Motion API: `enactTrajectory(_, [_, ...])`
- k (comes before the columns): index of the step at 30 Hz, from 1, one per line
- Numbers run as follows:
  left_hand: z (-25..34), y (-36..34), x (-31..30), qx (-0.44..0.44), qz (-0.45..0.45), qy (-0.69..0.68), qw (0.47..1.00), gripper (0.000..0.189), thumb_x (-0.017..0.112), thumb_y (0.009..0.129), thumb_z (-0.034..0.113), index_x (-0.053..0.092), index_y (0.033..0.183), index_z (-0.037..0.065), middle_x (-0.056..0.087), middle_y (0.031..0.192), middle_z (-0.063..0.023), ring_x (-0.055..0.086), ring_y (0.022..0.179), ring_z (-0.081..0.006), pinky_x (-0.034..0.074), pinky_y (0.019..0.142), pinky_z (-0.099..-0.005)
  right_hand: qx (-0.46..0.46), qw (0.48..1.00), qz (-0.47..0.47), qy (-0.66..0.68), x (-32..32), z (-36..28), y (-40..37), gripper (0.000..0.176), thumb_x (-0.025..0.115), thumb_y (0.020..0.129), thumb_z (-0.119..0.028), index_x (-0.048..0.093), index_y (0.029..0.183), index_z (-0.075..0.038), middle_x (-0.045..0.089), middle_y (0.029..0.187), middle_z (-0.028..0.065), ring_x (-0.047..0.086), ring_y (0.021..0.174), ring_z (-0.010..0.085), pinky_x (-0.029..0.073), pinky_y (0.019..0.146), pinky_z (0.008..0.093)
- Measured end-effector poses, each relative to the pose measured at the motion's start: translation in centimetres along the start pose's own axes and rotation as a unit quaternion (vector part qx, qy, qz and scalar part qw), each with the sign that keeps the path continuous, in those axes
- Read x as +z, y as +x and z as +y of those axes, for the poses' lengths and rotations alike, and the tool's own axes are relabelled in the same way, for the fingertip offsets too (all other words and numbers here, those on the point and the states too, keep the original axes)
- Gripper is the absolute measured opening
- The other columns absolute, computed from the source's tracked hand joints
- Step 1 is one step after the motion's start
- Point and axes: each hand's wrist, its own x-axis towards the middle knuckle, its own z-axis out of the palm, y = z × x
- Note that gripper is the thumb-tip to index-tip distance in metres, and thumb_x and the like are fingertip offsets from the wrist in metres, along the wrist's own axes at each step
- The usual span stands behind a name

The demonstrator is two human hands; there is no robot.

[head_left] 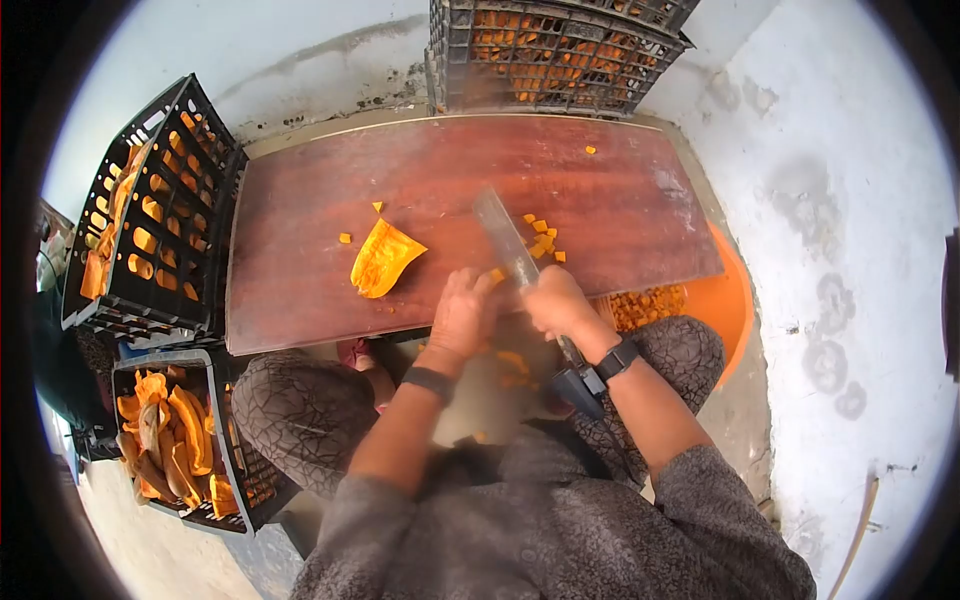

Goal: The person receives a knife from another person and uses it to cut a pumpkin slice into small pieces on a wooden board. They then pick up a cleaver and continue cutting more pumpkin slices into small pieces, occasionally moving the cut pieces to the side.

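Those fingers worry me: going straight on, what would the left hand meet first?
Probably the small orange chunk by the left hand, then the broad grey metal knife; depth is unclear.

Behind my right hand (pixel 556 300) I wear a black watch (pixel 616 360); behind my left (pixel 465 310), a dark band (pixel 430 383). Top (pixel 480 540): mottled grey, short-sleeved. Trousers (pixel 300 415): crackle-patterned.

My bench (pixel 450 175) shows a smooth, reddish, wood-like top with a soft sheen and pale scuffs. I see dull grey metal on the blade (pixel 504 236), rigid black plastic in the left upper crate (pixel 190 235), and smooth orange plastic in the tub (pixel 735 300) at right.
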Motion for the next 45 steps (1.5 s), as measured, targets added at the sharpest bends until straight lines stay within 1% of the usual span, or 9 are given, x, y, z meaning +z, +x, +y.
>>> enactTrajectory(2, [0.4, 0.0, -0.5, 0.017, -0.01, -0.018, 1.0, 0.037, 0.072, 0.074, 0.005, 0.062, 0.109, 0.003, 0.058, 0.108, -0.0176, 0.055, 0.102, -0.0381, 0.049, 0.089, -0.0451, -0.053, 0.998, 0.012, 0.024, 0.0, 1.5, 0.5, 0.029, 0.059, 0.09, -0.02, 0.066, 0.078, 0.005, 0.062, 0.06, 0.0217, 0.066, 0.052, 0.0291, 0.054, 0.057, 0.0415])
enactTrajectory(6, [0.5, -0.2, -1.5, 0.028, -0.052, 0.002, 0.998, 0.048, 0.074, 0.07, 0.004, 0.06, 0.116, 0.004, 0.056, 0.113, -0.0168, 0.053, 0.106, -0.0379, 0.047, 0.094, -0.0446, -0.134, 0.987, 0.066, -0.057, -0.5, 1.8, -0.7, 0.031, 0.058, 0.091, -0.021, 0.065, 0.074, 0.005, 0.062, 0.059, 0.0198, 0.067, 0.054, 0.029, 0.054, 0.057, 0.0418])
enactTrajectory(9, [0.4, -0.3, -1.6, 0.036, -0.065, 0.006, 0.997, 0.049, 0.074, 0.07, 0.003, 0.06, 0.117, 0.004, 0.056, 0.113, -0.0162, 0.053, 0.107, -0.0375, 0.047, 0.094, -0.0441, -0.103, 0.993, 0.049, 0.014, -1.2, 1.3, -2.3, 0.031, 0.059, 0.09, -0.022, 0.066, 0.076, 0.005, 0.064, 0.061, 0.0209, 0.068, 0.058, 0.0348, 0.054, 0.061, 0.0447])
enactTrajectory(17, [-0.7, -0.9, -1.1, 0.065, -0.067, 0.032, 0.995, 0.043, 0.073, 0.073, 0.006, 0.061, 0.114, 0.003, 0.057, 0.11, -0.0155, 0.055, 0.104, -0.0369, 0.049, 0.092, -0.0438, -0.107, 0.989, 0.053, -0.085, 0.0, 2.1, -2.6, 0.025, 0.061, 0.085, -0.022, 0.068, 0.082, 0.003, 0.066, 0.087, 0.0268, 0.064, 0.089, 0.0437, 0.051, 0.079, 0.0493])
enactTrajectory(30, [-0.6, -0.5, -1.3, 0.041, -0.085, 0.013, 0.995, 0.036, 0.073, 0.073, 0.003, 0.063, 0.107, 0.004, 0.06, 0.111, -0.0142, 0.057, 0.102, -0.0368, 0.051, 0.088, -0.0431, -0.122, 0.96, 0.026, -0.252, 1.0, 0.0, -2.2, 0.02, 0.057, 0.08, -0.011, 0.071, 0.09, -0.002, 0.069, 0.094, 0.0233, 0.066, 0.095, 0.0409, 0.052, 0.083, 0.0479])
enactTrajectory(33, [-0.5, -0.3, -1.4, 0.045, -0.082, -0.001, 0.996, 0.032, 0.072, 0.073, 0.002, 0.065, 0.104, 0.004, 0.062, 0.109, -0.0136, 0.059, 0.101, -0.0363, 0.052, 0.087, -0.0427, -0.187, 0.947, 0.073, -0.253, 1.3, 0.1, -0.8, 0.022, 0.055, 0.081, -0.01, 0.07, 0.094, 0.0, 0.069, 0.091, 0.0226, 0.066, 0.092, 0.0416, 0.052, 0.081, 0.0473])
enactTrajectory(35, [-0.7, -0.4, -1.5, 0.042, -0.082, -0.004, 0.996, 0.029, 0.071, 0.074, 0.002, 0.065, 0.103, 0.004, 0.063, 0.109, -0.0132, 0.059, 0.101, -0.036, 0.052, 0.088, -0.0424, -0.103, 0.981, -0.019, -0.166, 0.6, -0.7, -0.7, 0.024, 0.058, 0.086, -0.014, 0.066, 0.08, 0.008, 0.066, 0.069, 0.0239, 0.068, 0.059, 0.0318, 0.054, 0.055, 0.0413])
enactTrajectory(38, [-1.3, -0.6, -1.1, 0.046, -0.057, -0.01, 0.997, 0.025, 0.07, 0.076, 0.003, 0.066, 0.1, 0.004, 0.064, 0.109, -0.0124, 0.06, 0.102, -0.0351, 0.052, 0.088, -0.0414, -0.062, 0.998, -0.015, -0.017, 0.2, 0.6, -0.4, 0.028, 0.059, 0.089, -0.018, 0.063, 0.079, 0.008, 0.063, 0.062, 0.0173, 0.063, 0.049, 0.0242, 0.051, 0.045, 0.0364])
enactTrajectory(45, [-1.1, -0.1, -1.1, 0.047, -0.051, 0.001, 0.998, 0.013, 0.067, 0.081, 0.004, 0.066, 0.094, 0.004, 0.064, 0.106, -0.0122, 0.062, 0.101, -0.0338, 0.053, 0.086, -0.0408, -0.11, 0.993, 0.053, 0.002, -0.2, 2.0, -1.1, 0.03, 0.061, 0.09, -0.021, 0.065, 0.076, 0.005, 0.064, 0.066, 0.0214, 0.066, 0.054, 0.0294, 0.052, 0.054, 0.0423])
